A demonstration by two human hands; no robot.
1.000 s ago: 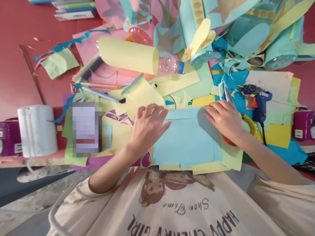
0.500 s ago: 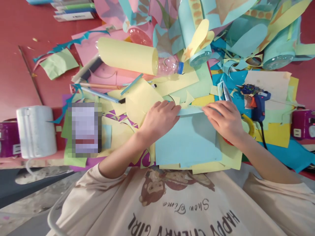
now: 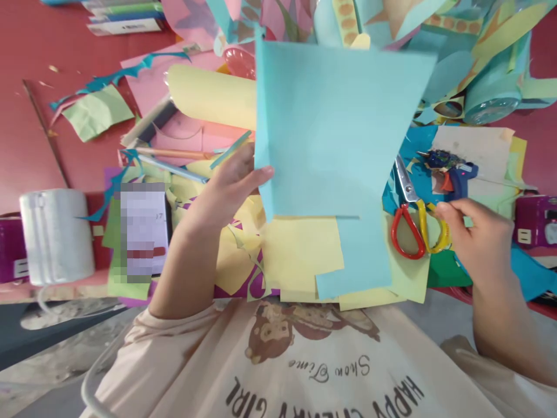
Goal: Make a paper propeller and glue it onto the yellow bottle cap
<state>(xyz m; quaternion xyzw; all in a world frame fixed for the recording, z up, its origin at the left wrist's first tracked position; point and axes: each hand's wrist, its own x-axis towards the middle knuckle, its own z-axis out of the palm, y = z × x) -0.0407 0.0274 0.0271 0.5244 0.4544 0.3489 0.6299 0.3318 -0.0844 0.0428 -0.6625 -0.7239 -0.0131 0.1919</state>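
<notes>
A light blue sheet of paper [image 3: 335, 128] is held up over the work area, with a narrow folded strip along its left edge. My left hand [image 3: 237, 186] pinches that folded edge, thumb in front and the other fingers mostly hidden behind. To the right lies a pair of scissors [image 3: 408, 191] with one red and one yellow handle, blades pointing away from me. My right hand [image 3: 476, 232] is closed, its fingertips at the yellow handle. Beneath the raised sheet are another light blue sheet [image 3: 365, 255] and pale yellow paper [image 3: 300, 247].
A blue glue gun [image 3: 456, 180] lies beyond my right hand. A yellow paper-wrapped bottle [image 3: 209, 96] is partly covered by the raised sheet. At left are a phone [image 3: 145, 232] and a white pouch [image 3: 56, 235]. Blue paper-covered bottles [image 3: 494, 93] stand at the back right.
The light blue sheet has been lifted off the stack and turned, its folded strip now at the left. My right hand has left the paper and moved right to the scissors.
</notes>
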